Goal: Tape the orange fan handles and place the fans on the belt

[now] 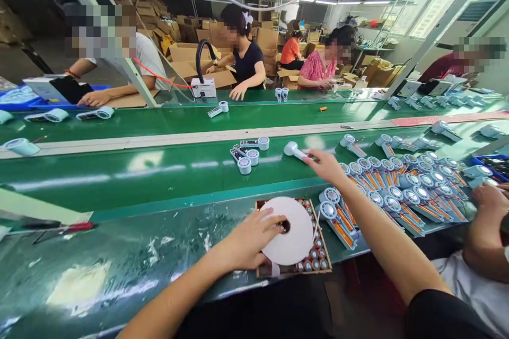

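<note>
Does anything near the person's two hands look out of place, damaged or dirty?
Yes. The green bench top left of the left hand has white scuffed, worn patches. That hand rests on a white tape roll lying on a small tray. The right hand holds one fan on the belt.

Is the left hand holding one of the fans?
No, the left hand rests on the white tape roll over the small tray; the right hand is on a fan.
</note>
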### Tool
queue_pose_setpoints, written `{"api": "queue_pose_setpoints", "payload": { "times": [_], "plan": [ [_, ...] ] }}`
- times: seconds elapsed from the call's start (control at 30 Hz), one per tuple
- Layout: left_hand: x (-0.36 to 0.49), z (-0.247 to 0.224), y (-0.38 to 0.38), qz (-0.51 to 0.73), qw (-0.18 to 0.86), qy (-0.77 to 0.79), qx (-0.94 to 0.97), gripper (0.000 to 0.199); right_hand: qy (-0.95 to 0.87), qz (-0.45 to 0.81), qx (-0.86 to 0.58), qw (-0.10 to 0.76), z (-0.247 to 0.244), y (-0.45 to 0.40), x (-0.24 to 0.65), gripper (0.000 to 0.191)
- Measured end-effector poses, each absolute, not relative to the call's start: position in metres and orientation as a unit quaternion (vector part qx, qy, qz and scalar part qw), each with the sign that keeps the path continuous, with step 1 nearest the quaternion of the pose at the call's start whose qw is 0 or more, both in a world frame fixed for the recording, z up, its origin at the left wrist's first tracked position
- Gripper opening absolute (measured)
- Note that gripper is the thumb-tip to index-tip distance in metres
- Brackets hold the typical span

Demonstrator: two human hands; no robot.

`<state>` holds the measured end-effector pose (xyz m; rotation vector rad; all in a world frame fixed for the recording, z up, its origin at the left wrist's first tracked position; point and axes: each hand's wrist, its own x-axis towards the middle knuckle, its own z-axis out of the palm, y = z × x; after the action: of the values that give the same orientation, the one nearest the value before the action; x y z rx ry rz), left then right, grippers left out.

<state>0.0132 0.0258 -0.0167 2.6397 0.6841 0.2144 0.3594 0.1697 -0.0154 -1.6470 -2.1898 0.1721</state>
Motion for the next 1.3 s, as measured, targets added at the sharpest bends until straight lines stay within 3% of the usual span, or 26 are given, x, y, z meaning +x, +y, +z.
{"api": "queue_pose_setpoints", "payload": {
  "times": [0.13,0.17,0.23,0.37,0.47,0.6,0.7,1.0,1.3],
  "plan": [
    [-0.037,-0.025,-0.004,0.315,0.117,0.409,0.849,0.066,-0.767,0.164,-0.552,0.282,-0.006,0.102,0.324,0.040],
    [-0.050,-0.030,-0.012,0.367,0.085,0.454,0.807,0.065,-0.785,0.200,-0.521,0.269,-0.005,0.088,0.308,0.035],
    [-0.072,-0.042,-0.026,0.421,0.032,0.514,0.747,0.062,-0.845,0.208,-0.464,0.162,-0.003,0.068,0.271,0.024],
    [-0.090,-0.066,-0.053,0.393,0.026,0.559,0.729,0.062,-0.888,0.093,-0.448,-0.046,-0.004,0.056,0.208,0.022],
    [-0.088,-0.080,-0.068,0.362,0.065,0.572,0.733,0.064,-0.871,0.056,-0.481,-0.083,-0.007,0.057,0.191,0.047],
    [-0.081,-0.098,-0.078,0.351,0.117,0.578,0.727,0.064,-0.875,0.050,-0.468,-0.118,-0.013,0.053,0.195,0.039],
    [-0.075,-0.104,-0.080,0.347,0.139,0.573,0.729,0.064,-0.873,0.048,-0.469,-0.123,-0.022,0.047,0.194,0.028],
    [-0.060,-0.092,-0.075,0.332,0.170,0.554,0.744,0.066,-0.815,0.024,-0.574,-0.078,-0.043,0.045,0.172,0.020],
    [-0.050,-0.094,-0.073,0.345,0.142,0.509,0.776,0.068,-0.800,0.082,-0.593,-0.034,-0.029,0.057,0.188,0.016]
  ]
}}
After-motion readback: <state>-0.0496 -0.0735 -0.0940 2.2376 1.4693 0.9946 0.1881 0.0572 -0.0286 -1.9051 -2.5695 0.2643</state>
